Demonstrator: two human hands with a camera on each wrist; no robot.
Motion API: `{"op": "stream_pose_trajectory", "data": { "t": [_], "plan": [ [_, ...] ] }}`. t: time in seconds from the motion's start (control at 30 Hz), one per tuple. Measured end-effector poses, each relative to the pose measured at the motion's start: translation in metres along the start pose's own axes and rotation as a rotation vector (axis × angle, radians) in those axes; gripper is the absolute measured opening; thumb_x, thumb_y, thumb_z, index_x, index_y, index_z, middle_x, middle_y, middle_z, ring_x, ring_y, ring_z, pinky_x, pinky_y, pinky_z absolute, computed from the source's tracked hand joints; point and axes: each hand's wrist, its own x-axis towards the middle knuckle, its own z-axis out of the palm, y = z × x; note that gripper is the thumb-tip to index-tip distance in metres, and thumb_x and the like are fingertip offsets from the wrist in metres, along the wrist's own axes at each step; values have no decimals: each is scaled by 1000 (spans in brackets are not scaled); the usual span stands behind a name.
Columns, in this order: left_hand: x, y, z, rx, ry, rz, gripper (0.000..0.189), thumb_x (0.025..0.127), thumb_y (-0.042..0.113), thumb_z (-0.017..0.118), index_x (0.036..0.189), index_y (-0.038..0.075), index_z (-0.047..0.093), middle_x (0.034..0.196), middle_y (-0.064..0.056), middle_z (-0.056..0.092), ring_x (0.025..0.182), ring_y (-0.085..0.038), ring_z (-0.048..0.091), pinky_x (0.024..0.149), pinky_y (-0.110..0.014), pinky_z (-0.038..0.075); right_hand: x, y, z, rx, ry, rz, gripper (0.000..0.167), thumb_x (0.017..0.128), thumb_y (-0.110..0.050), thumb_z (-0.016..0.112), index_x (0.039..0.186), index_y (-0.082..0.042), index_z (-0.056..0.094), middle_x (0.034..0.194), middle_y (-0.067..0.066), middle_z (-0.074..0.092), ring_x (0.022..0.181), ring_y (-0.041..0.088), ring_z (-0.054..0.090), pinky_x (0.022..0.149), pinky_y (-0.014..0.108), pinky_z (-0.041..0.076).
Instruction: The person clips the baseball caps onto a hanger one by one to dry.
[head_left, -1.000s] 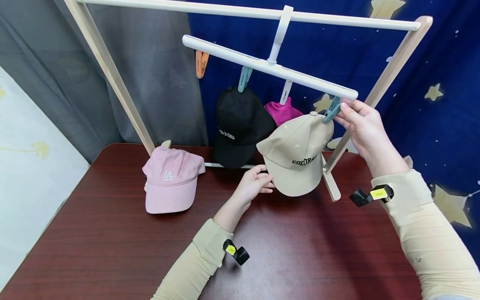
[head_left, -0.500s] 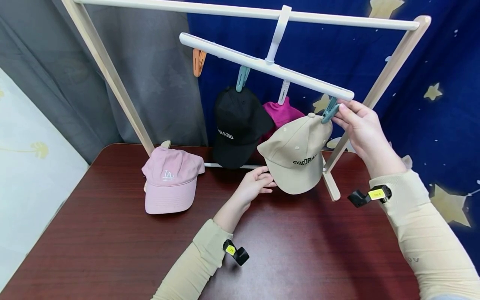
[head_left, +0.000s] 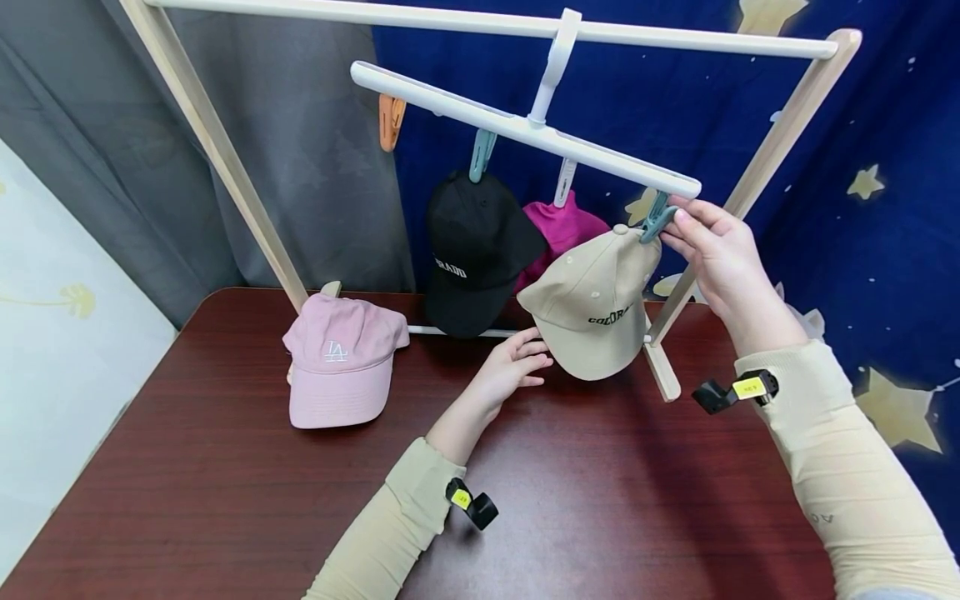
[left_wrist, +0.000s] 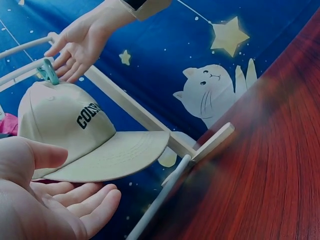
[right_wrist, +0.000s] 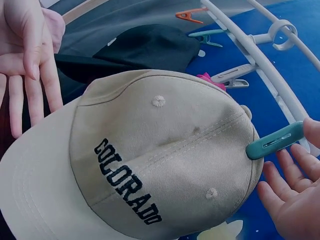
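Note:
A beige cap [head_left: 592, 300] lettered COLORADO hangs from the teal clothes peg [right_wrist: 275, 141] at the right end of a white clip hanger [head_left: 525, 129]. My right hand [head_left: 716, 246] is at this peg. Its thumb tip touches one peg leg and its loosely bent fingers lie behind. Below the brim's left side is my left hand [head_left: 510, 371], palm up with relaxed fingers, fingertips right at the brim edge. A black cap [head_left: 480, 258] and a magenta cap [head_left: 562, 229] hang from two other pegs. Much of the magenta cap is hidden.
The hanger hooks over the top rail [head_left: 450, 21] of a wooden rack and tilts down to the right. An orange peg [head_left: 390, 122] hangs at its left end without a cap. A pink LA cap [head_left: 345, 358] is on the reddish-brown table [head_left: 225, 500] at the left.
The hanger and beige cap shift slightly left and up, and the brim rises a little beside my left fingers. The teal peg's legs spread apart under my right thumb.

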Motion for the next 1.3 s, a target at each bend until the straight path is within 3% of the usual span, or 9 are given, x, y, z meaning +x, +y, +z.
{"op": "stream_pose_trajectory", "data": {
  "t": [0.23,0.73,1.3],
  "plan": [
    [0,-1,1,13,1,2,51,97,1,51,145,0,33,135,-23,50,117,-33,55,87,-41,50,0,2,-6,50,-19,11,20,90,-3,64,109,3,65,106,10,66,101,18,64,90,28,48],
    [-2,-4,-6,8,10,6,53,96,1,52,145,0,34,135,-21,50,116,-34,55,86,-41,51,-1,10,-12,35,-39,22,21,92,-4,62,112,2,63,108,10,67,104,20,63,86,24,49],
    [-5,-4,-18,26,24,8,50,95,1,53,142,-1,38,130,-21,55,117,-36,54,91,-50,47,-6,18,-17,34,-36,46,21,93,-4,61,113,1,63,107,10,67,102,19,63,87,25,49]
  ]
}}
